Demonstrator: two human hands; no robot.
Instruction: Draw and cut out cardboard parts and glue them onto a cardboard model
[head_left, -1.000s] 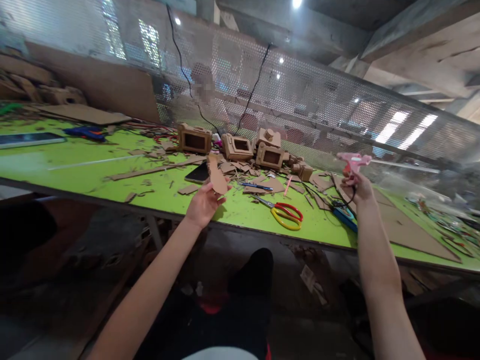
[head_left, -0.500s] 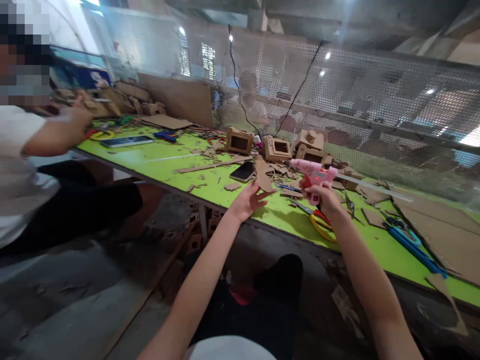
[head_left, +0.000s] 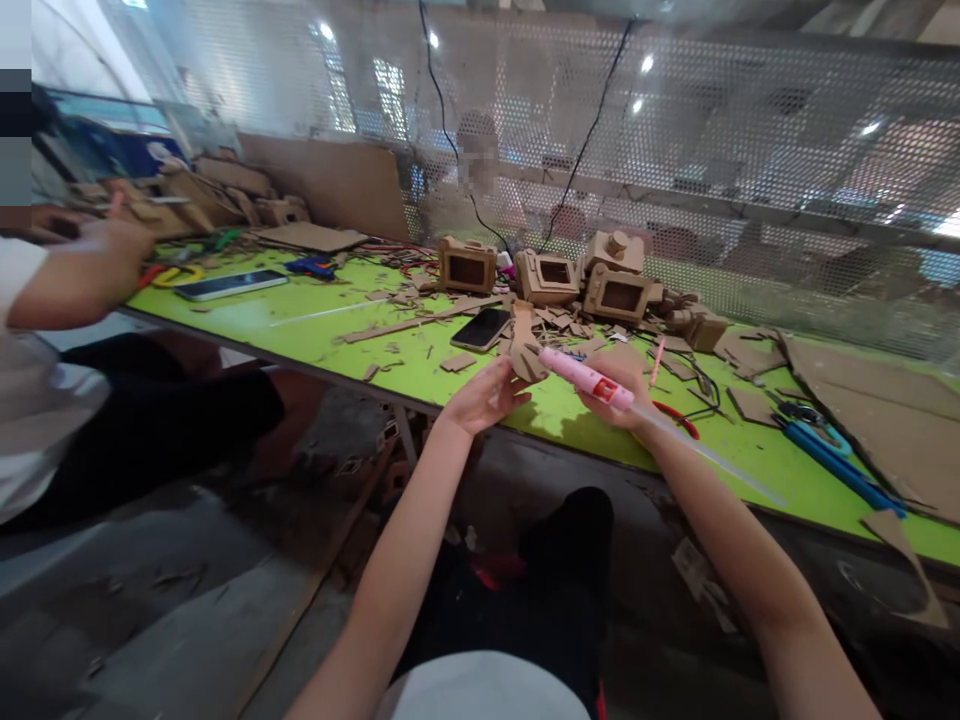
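My left hand (head_left: 484,395) is closed on a small cut cardboard piece (head_left: 526,345), narrow at the top and rounded below, held above the front edge of the green table (head_left: 360,358). A pink glue gun (head_left: 589,378) is gripped in my right hand (head_left: 621,385). Its nozzle end points left and meets or nearly meets the cardboard; I cannot tell whether they touch. A clear glue stick (head_left: 712,460) juts from the gun's back, over my right forearm. Beyond my left hand, a phone (head_left: 482,329) lies on the table.
Several cardboard box shapes (head_left: 467,268) stand along the back amid scraps. On the right lie a blue cutter (head_left: 840,465) and a large cardboard sheet (head_left: 877,410). Red-handled scissors (head_left: 679,420) are partly hidden behind my right hand. Another person's arm (head_left: 82,270) reaches in at left.
My right hand has brought the glue gun left and down toward the cardboard piece and turned it. My left hand still holds the piece, now tilted differently. The view has shifted slightly.
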